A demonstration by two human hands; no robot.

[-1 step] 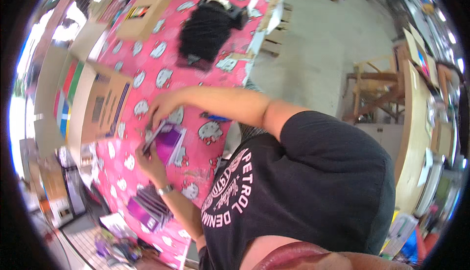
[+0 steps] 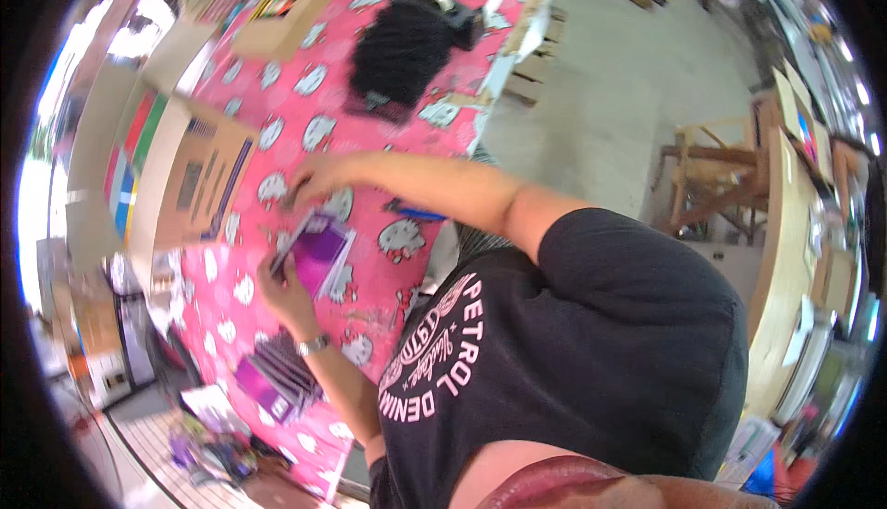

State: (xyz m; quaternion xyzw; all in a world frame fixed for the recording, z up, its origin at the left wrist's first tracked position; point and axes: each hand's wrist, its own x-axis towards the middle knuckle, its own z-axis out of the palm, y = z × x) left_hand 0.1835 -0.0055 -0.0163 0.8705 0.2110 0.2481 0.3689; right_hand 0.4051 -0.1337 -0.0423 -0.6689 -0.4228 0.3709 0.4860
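Flat purple glossy packet [image 2: 319, 252]: left hand [image 2: 282, 289] pinches its lower edge, right hand [image 2: 309, 179] fingers its top; judge steady, even grip best.

Bright daylight floods the scene, and the far left rim blows out to white glare. The pink table cover [image 2: 370, 121] is evenly lit with soft, faint shadows. Strong fisheye bending curves every straight edge toward the black rim. Motion blur smears the whole view, worst at the edges.
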